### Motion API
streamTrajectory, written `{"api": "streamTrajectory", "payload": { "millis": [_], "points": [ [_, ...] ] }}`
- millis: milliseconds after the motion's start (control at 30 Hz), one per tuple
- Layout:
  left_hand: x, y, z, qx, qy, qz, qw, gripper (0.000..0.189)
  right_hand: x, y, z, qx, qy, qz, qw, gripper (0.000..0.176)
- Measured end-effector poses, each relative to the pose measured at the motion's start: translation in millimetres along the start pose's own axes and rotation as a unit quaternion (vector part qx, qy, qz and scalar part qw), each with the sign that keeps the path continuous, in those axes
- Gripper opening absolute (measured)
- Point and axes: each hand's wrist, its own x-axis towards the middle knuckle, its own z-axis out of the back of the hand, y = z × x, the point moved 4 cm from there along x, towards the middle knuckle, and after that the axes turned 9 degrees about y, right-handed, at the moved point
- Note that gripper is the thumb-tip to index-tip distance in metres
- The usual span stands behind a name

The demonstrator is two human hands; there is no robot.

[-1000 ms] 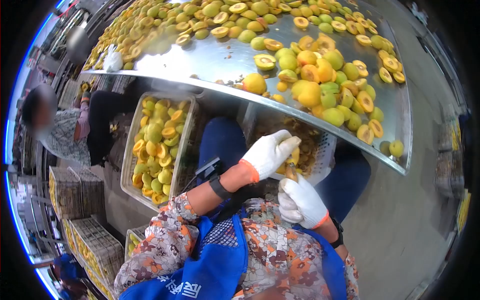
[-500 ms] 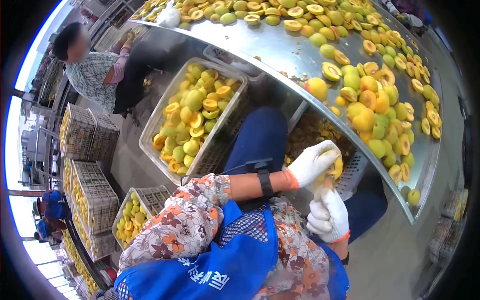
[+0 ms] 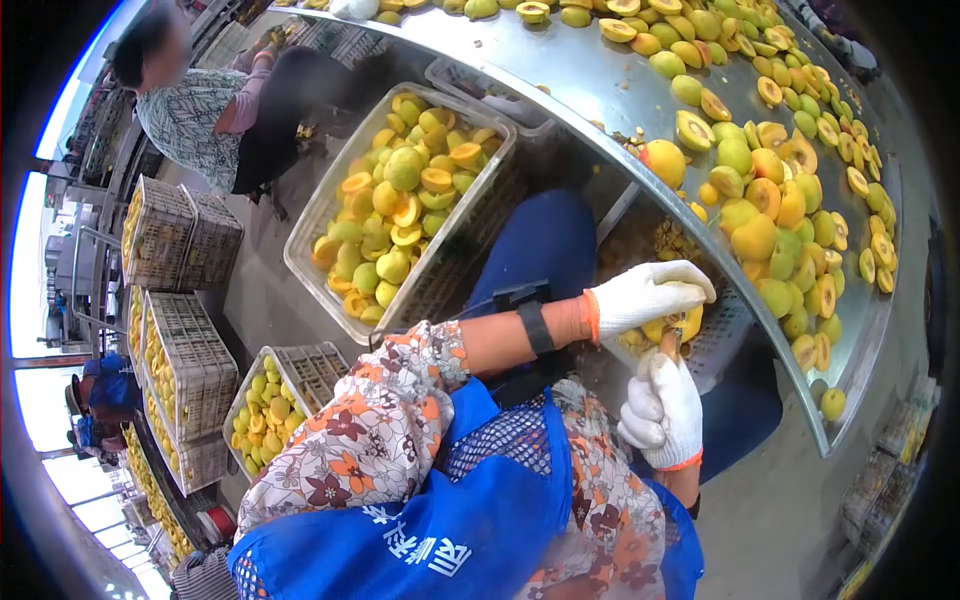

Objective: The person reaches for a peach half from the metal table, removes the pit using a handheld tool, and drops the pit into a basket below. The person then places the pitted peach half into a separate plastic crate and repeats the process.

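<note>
My left hand (image 3: 655,297), in a white glove, curls over a yellow peach (image 3: 691,322); the fingers hide much of it. Just below, my gloved right hand (image 3: 660,412) is closed round a small hand tool (image 3: 671,342) with a brownish handle. The tool points up at the peach, and its working end is mostly hidden. Beneath the hands stands a pale basket (image 3: 712,350) with fruit scraps in it. Whole and halved peaches (image 3: 765,215) lie heaped on the metal table (image 3: 640,120) beyond my hands.
A crate (image 3: 300,255) full of peach halves stands left of my knee. Stacked crates (image 3: 195,385) of fruit line the far left, with a smaller crate (image 3: 312,372) nearer. A co-worker (image 3: 195,120) sits at upper left. The table's raised metal edge (image 3: 735,278) runs close past my hands.
The view has shifted slightly. My left hand has opened out a little over the peach, its fingers reaching further right. My right hand still grips the tool against the fruit.
</note>
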Motion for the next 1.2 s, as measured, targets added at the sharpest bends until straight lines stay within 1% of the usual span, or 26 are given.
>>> {"api": "streamTrajectory", "payload": {
  "millis": [67, 100, 167, 233, 300, 333, 400, 433, 500, 533, 567, 600, 633, 700, 733, 800, 833, 900, 933, 1033, 1067, 1133, 1167, 1200],
  "points": [
    [-6.1, -5.5, -3.6, 0.024, -0.043, -0.045, 0.998, 0.029, 0.1, -3.5, 4.1, -0.06, 0.016, -0.003, 0.998, 0.016],
    [-9.7, -8.0, -8.1, 0.023, -0.044, -0.045, 0.998, 0.029, -1.1, -3.4, 3.9, -0.06, 0.016, -0.005, 0.998, 0.016],
    [-19.9, -14.0, -12.0, 0.059, -0.103, -0.007, 0.993, 0.023, -4.1, -2.2, 0.3, -0.044, 0.012, -0.006, 0.999, 0.012],
    [-23.5, -16.6, -15.1, 0.084, -0.111, -0.016, 0.99, 0.022, -5.9, -2.1, 0.9, -0.03, 0.016, -0.015, 0.999, 0.011],
    [-25.3, -19.2, -17.6, 0.177, -0.135, -0.026, 0.975, 0.023, -8.7, -3.1, 2.9, -0.016, 0.019, -0.024, 0.999, 0.011],
    [-24.9, -17.8, -18.4, 0.176, -0.134, -0.027, 0.975, 0.023, -9.1, -4.3, 4.5, -0.004, 0.021, -0.032, 0.999, 0.011],
    [-26.8, -22.7, -19.5, 0.284, -0.157, -0.084, 0.942, 0.025, -9.6, -5.5, 6.9, 0.007, 0.025, -0.04, 0.999, 0.012],
    [-25.6, -22.3, -18.3, 0.285, -0.157, -0.084, 0.942, 0.025, -9.6, -5.4, 6.8, 0.02, 0.042, -0.04, 0.998, 0.014],
    [-19.1, -11.5, -14.6, 0.138, -0.093, 0.034, 0.985, 0.027, -9.0, -4.7, 8.9, 0.034, 0.059, -0.041, 0.997, 0.016],
    [-16.1, -7.2, -13.3, 0.139, -0.094, 0.035, 0.985, 0.027, -7.7, -2.9, 9.6, 0.064, 0.079, -0.046, 0.994, 0.018],
    [-12.5, -1.1, -14.0, 0.079, -0.084, 0.041, 0.992, 0.028, -7.4, -2.7, 9.0, 0.094, 0.098, -0.053, 0.989, 0.021],
    [-11.0, 4.7, -14.6, 0.018, -0.074, 0.048, 0.996, 0.028, -7.9, -3.3, 8.8, 0.082, 0.094, -0.045, 0.991, 0.026],
    [-10.9, 8.2, -11.7, 0.02, -0.074, 0.047, 0.996, 0.028, -6.5, -2.7, 8.7, 0.081, 0.096, -0.045, 0.991, 0.026],
    [-14.1, -0.1, -11.7, 0.075, -0.061, -0.044, 0.994, 0.028, -7.7, -4.5, 9.1, 0.095, 0.105, -0.058, 0.988, 0.028],
    [-11.2, 0.1, -8.0, 0.076, -0.06, -0.045, 0.994, 0.028, -6.4, -4.6, 11.4, 0.094, 0.105, -0.056, 0.988, 0.028],
    [-1.7, 3.5, -2.6, 0.06, 0.033, -0.019, 0.997, 0.029, -2.7, -6.6, 13.1, 0.173, 0.132, -0.073, 0.973, 0.03],
    [0.0, 4.7, 1.6, 0.059, 0.033, -0.019, 0.998, 0.029, -1.1, -7.5, 13.4, 0.173, 0.131, -0.073, 0.973, 0.03],
    [2.9, 9.9, 1.5, -0.03, 0.091, 0.011, 0.995, 0.028, 1.8, -7.6, 10.0, 0.178, 0.145, -0.064, 0.971, 0.031],
    [1.7, 7.5, 3.4, -0.009, 0.096, -0.032, 0.995, 0.028, 3.0, -7.8, 10.4, 0.177, 0.146, -0.061, 0.971, 0.031],
    [1.1, 0.9, 7.0, -0.028, 0.127, -0.014, 0.991, 0.029, 4.8, -9.8, 8.2, 0.188, 0.147, -0.065, 0.969, 0.032],
    [1.2, -3.5, 9.9, -0.028, 0.125, -0.014, 0.992, 0.029, 4.8, -8.9, 4.0, 0.195, 0.164, -0.073, 0.964, 0.032],
    [4.3, -11.4, 12.4, -0.053, 0.171, -0.006, 0.984, 0.029, 6.9, -7.8, -2.3, 0.202, 0.177, -0.078, 0.96, 0.032],
    [6.3, -13.5, 15.0, -0.054, 0.178, -0.031, 0.982, 0.029, 7.4, -7.6, -6.6, 0.202, 0.189, -0.078, 0.958, 0.031],
    [6.5, -13.1, 17.8, -0.06, 0.174, -0.029, 0.982, 0.029, 6.7, -6.6, -9.6, 0.202, 0.198, -0.072, 0.956, 0.031]
  ]
}}
